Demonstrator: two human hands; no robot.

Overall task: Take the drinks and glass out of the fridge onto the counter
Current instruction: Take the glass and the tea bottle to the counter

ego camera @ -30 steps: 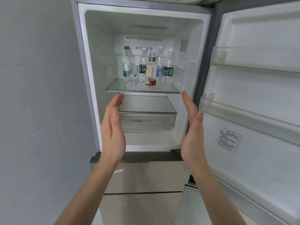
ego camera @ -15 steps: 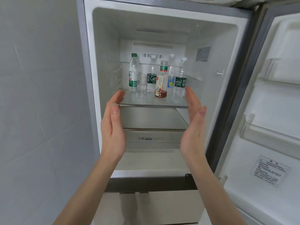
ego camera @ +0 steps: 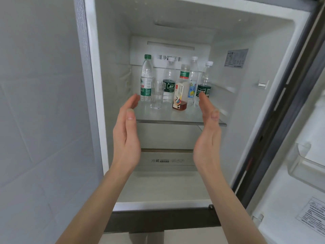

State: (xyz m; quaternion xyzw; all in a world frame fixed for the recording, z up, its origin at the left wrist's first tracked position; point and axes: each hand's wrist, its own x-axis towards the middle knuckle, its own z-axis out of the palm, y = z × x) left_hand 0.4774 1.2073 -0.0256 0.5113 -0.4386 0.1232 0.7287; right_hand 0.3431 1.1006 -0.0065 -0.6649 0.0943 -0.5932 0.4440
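Several drinks stand on the fridge's glass shelf (ego camera: 177,118): a tall water bottle with a green cap (ego camera: 146,80) at the left, an empty clear glass (ego camera: 157,95) beside it, a tea bottle with amber liquid (ego camera: 181,88) in front, and more clear bottles (ego camera: 204,81) behind and to the right. My left hand (ego camera: 127,131) and my right hand (ego camera: 208,132) are raised in front of the shelf, palms facing each other, fingers straight, holding nothing. The left fingertips are just short of the green-capped bottle. The right fingertips overlap the rightmost bottle's base.
The fridge door (ego camera: 299,155) stands open at the right, with clear door bins. A drawer (ego camera: 167,160) sits below the shelf. A grey wall (ego camera: 38,120) runs along the left of the fridge. A closed lower compartment front (ego camera: 158,221) is beneath my forearms.
The view has come closer to the fridge and both hands have risen and reached forward toward the shelf of bottles. Neither hand has taken hold of anything.
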